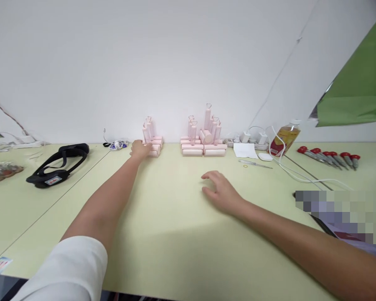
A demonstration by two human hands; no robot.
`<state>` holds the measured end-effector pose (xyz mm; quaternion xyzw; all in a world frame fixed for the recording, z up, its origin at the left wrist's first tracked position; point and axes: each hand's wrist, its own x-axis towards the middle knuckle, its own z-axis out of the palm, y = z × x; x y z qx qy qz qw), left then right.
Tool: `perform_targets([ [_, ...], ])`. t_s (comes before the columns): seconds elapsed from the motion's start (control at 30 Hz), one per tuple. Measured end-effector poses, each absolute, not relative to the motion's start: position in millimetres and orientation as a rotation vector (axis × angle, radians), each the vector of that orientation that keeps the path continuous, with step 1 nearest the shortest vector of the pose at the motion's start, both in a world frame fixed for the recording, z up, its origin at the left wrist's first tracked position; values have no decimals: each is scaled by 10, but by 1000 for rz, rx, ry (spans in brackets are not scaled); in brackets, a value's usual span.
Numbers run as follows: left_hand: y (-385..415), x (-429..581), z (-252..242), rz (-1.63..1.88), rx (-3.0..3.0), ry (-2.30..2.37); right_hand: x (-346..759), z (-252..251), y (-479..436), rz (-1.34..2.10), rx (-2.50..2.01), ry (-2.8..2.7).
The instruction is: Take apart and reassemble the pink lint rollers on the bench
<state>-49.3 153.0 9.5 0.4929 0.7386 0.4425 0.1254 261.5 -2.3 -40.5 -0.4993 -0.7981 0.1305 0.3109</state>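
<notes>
At the back of the table, my left hand (140, 149) reaches to the left end of a small stack of pink cylindrical rollers (154, 150). Its fingers curl down around something there, apparently one of the pink rollers, mostly hidden beneath the hand. Pink upright pieces with heart-shaped wire loops (146, 133) stand behind and beside it. My right hand (222, 192) hovers over the table's middle, fingers apart and holding nothing. Beyond it is a second group of pink rollers (192, 151), laid in rows, with several upright loop-topped pieces (207, 119) and one roller (206, 137) lying on top.
A black head strap (54, 177) lies at left, near a coiled white cable (115, 145). On the right are a white paper (245, 150), a thin pen-like tool (255, 164), a drink bottle (285, 138), white cables (288, 167) and several red-capped tools (332, 158).
</notes>
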Motion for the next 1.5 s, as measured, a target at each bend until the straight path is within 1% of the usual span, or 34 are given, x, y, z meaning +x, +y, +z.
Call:
perform_targets([
  [0.1,1505,-460,49,1235,1502,2138,2583,-473,-90,539,-1303,-2160],
  [0.17,1409,-377,22,1216,1554,2080,2586,-463,-59,602,-1305,-2162],
  [0.37,826,171,-112,1245,1611,1686,2493,-430,97,761,-1373,-2006],
  [0.43,610,398,-165,1275,1565,1532,2396,-426,146,885,-1309,-1878],
  [0.53,354,666,-222,1298,1455,1352,2239,-412,195,1105,-1057,-1617],
  [0.63,237,769,-241,1300,1254,1118,2173,-396,212,1151,-948,-1435],
  [0.73,273,709,-234,1458,1013,976,2270,-368,260,1058,-999,-1433],
  [0.8,348,618,-236,1558,928,1002,2424,-328,340,902,-1143,-1502],
  [0.93,489,461,-310,1597,835,1078,2823,-255,564,454,-1521,-1726],
  [1.03,526,444,-389,1590,826,1099,3060,-293,694,259,-1580,-1944],
  [1.1,515,470,-417,1579,841,1090,3159,-355,740,213,-1536,-2066],
  [1.2,464,526,-411,1555,864,1065,3220,-420,751,232,-1500,-2148],
  [1.33,361,634,-344,1523,849,1025,3079,-346,633,162,-1419,-2077],
  [1.37,325,674,-321,1520,834,1001,2991,-310,569,179,-1359,-2012],
  [1.4,284,720,-297,1516,819,966,2888,-274,491,271,-1290,-1946],
  [1.43,237,768,-274,1503,806,922,2775,-241,403,440,-1228,-1864],
  [1.5,128,854,-238,1431,825,835,2564,-193,211,901,-1113,-1672],
])
